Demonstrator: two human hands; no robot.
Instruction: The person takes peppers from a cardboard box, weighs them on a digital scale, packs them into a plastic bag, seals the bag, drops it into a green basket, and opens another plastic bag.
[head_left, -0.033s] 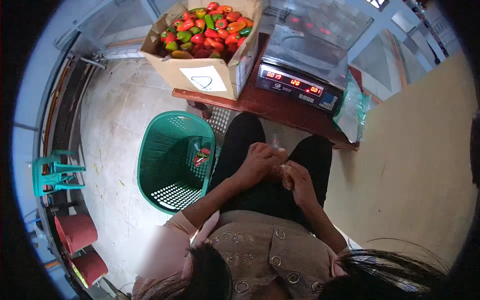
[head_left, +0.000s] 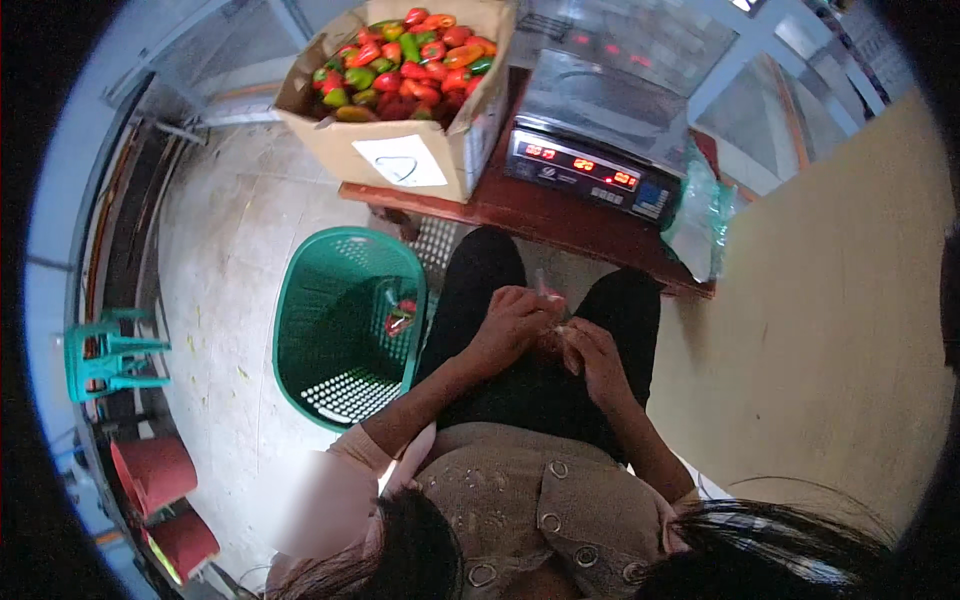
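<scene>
Above my lap, my left hand (head_left: 517, 324) and my right hand (head_left: 593, 352) meet with fingers closed. Between them is a small clear plastic bag (head_left: 545, 286) with something reddish inside. Its top pokes up past my left fingers; the rest is hidden by my hands. Exactly how each finger grips the plastic cannot be made out. To my left on the floor stands a green plastic basket (head_left: 283, 345), and a clear bag of red and green peppers (head_left: 401, 318) lies inside it.
Ahead, a low reddish-brown table (head_left: 440, 207) bears a cardboard box (head_left: 330, 145) heaped with red, orange and green peppers (head_left: 420, 72). Beside it are a lit digital scale (head_left: 580, 172) and clear-green plastic bags (head_left: 702, 225). Green stools (head_left: 118, 355) and red buckets (head_left: 152, 470) stand far left.
The whole view has shifted slightly. Both hands stay together at the bag, and its reddish contents show a little more above my left fingers.
</scene>
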